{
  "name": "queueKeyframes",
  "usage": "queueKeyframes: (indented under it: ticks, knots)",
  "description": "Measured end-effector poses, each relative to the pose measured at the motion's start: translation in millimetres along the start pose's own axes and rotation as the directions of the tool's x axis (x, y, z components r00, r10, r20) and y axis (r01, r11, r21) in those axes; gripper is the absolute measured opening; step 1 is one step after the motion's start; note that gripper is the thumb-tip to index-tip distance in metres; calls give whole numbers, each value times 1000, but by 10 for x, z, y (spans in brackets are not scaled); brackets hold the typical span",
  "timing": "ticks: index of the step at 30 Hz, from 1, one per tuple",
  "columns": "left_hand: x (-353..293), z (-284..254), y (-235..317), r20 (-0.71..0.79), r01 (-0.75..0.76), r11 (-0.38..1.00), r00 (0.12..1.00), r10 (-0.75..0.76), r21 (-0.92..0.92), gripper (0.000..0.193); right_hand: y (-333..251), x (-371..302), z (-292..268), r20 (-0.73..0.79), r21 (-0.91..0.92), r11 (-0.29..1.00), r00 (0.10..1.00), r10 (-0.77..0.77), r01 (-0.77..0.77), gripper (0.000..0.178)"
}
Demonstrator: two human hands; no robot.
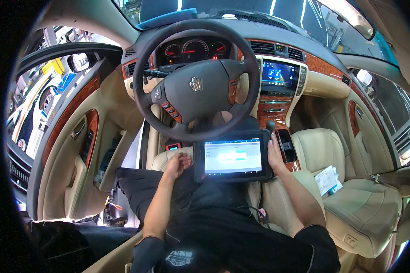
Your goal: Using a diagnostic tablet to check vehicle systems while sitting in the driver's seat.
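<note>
I sit in the driver's seat of a car. A black rugged tablet (233, 157) with a lit screen rests on my lap under the steering wheel (197, 79). My right hand (275, 154) grips the tablet's right edge. My left hand (177, 164) lies on my left thigh just left of the tablet, fingers loosely curled and holding nothing. A cable runs down from the tablet over my dark clothes.
The driver's door (73, 150) stands open at left, another vehicle beyond it. A small red-and-black device (173, 146) sits under the steering column. Gear lever (270, 125) and wood-trim console are at right. A plastic packet (328, 179) lies on the beige passenger seat (351, 204).
</note>
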State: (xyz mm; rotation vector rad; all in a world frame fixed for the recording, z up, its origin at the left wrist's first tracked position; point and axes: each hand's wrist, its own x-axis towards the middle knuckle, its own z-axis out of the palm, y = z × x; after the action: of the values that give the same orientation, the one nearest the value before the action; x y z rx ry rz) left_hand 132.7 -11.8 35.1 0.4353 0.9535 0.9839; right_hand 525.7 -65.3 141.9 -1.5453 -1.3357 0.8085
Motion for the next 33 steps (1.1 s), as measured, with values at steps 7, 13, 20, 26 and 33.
queueKeyframes:
  ticks: [7, 13, 20, 26, 33]
  knots:
    - [43, -46, -23, 35, -26, 997, 999, 24, 74, 25, 46, 19, 9, -18, -33, 999, 1000, 5, -6, 47]
    - [8, 15, -2, 6, -14, 998, 1000, 14, 64, 25, 85, 34, 2, -9, 10, 1000, 1000, 9, -9, 48]
    - [-8, 15, 9, 34, -15, 998, 999, 13, 54, 24, 36, 7, 3, -15, 17, 1000, 1000, -7, 7, 50]
    - [4, -3, -1, 29, -26, 998, 999, 25, 59, 25, -33, -14, 9, -23, -2, 1000, 1000, 4, -4, 49]
    - [-44, 47, 33, 25, -25, 997, 999, 23, 75, 25, 0, 11, -6, -8, -26, 999, 1000, 20, -20, 47]
